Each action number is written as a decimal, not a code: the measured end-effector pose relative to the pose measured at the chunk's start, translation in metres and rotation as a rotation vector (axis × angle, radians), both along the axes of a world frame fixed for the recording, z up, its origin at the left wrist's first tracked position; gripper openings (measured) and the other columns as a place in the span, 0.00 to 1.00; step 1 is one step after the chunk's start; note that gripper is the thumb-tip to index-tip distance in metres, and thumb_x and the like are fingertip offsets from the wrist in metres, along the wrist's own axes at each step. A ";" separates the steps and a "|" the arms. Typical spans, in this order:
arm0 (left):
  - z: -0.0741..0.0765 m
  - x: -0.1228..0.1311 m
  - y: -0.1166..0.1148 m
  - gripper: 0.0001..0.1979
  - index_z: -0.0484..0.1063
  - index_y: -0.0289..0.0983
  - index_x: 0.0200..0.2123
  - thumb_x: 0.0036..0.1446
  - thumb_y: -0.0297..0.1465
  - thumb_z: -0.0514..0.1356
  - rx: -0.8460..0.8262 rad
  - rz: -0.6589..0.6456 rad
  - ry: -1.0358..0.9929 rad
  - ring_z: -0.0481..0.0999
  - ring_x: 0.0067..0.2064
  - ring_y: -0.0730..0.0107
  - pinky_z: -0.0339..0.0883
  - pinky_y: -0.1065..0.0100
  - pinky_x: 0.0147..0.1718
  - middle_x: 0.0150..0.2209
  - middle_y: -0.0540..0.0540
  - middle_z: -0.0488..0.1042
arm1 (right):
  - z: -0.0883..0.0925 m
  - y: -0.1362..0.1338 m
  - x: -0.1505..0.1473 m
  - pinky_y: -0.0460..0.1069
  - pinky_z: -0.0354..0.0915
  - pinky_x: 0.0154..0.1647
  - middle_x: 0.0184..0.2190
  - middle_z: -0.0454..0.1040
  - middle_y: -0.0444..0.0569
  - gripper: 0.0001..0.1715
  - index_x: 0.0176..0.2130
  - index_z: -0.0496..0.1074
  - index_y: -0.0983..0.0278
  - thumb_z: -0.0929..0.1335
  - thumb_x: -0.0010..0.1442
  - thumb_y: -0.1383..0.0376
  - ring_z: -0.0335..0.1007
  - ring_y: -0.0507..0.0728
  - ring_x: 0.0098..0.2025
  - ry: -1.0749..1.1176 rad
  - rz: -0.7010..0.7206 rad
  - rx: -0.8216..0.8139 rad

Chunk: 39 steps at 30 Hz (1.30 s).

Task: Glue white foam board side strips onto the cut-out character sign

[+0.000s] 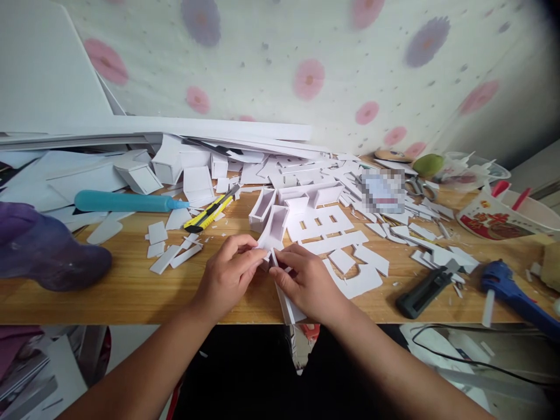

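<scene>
Near the table's front edge, my left hand [228, 275] pinches a white foam-board model part [275, 228], which has an open box shape at its far end. My right hand [312, 281] grips a long white foam-board strip [286, 306] that points toward me. The two pieces meet between my fingertips; whether they are joined is hidden. Just behind my hands stand small open white boxes [261, 211]. A flat white panel with square cut-outs [319, 221] lies right of them. A yellow utility knife [212, 211] rests beyond my left hand.
A turquoise squeeze bottle [125, 202] and a purple object [56, 251] are at left. On the right are a dark cutter [426, 290], a blue glue gun [510, 286], scissors [422, 188] and a paper bowl [485, 219]. White sheets [52, 64] and scraps line the back.
</scene>
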<state>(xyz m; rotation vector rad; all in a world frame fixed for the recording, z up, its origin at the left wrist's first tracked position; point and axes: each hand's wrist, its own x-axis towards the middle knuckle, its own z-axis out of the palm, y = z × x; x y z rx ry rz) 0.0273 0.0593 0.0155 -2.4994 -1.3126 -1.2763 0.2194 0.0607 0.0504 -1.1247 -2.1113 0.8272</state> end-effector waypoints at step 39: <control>0.000 0.001 0.005 0.12 0.72 0.39 0.43 0.59 0.20 0.57 0.017 -0.019 -0.017 0.70 0.43 0.71 0.69 0.69 0.41 0.43 0.47 0.65 | -0.006 -0.002 0.005 0.48 0.59 0.37 0.28 0.65 0.45 0.14 0.29 0.69 0.64 0.63 0.67 0.65 0.65 0.54 0.33 0.028 0.026 0.018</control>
